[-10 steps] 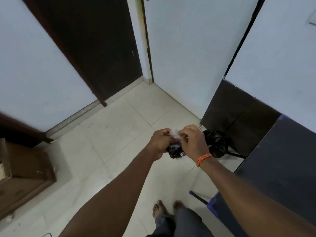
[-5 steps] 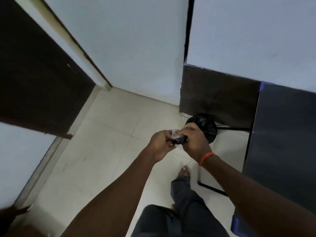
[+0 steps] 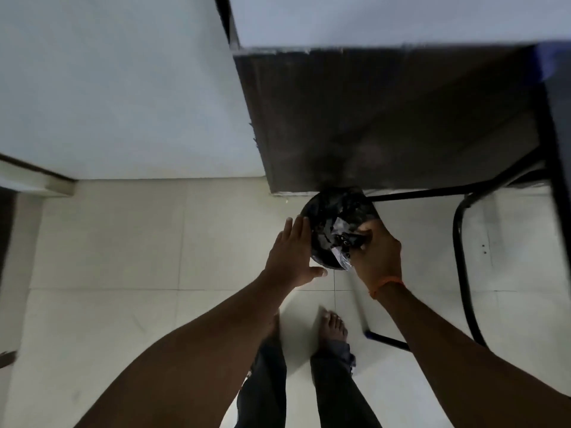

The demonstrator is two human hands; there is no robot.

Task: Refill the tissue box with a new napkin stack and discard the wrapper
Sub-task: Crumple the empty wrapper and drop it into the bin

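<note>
Wrapper in right hand over bin.

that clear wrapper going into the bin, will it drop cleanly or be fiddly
Probably fiddly. The wrapper looks thin and crumpled, so likely floppy and very light, apt to cling to the right hand rather than fall. The bin has a loose black liner and may shift, which may be why the open left hand sits beside it.

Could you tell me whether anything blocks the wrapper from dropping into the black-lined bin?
Nothing visible does. The right hand holds the crinkled clear plastic wrapper directly over the open round black-bagged bin; the open left hand rests beside its rim.
</note>
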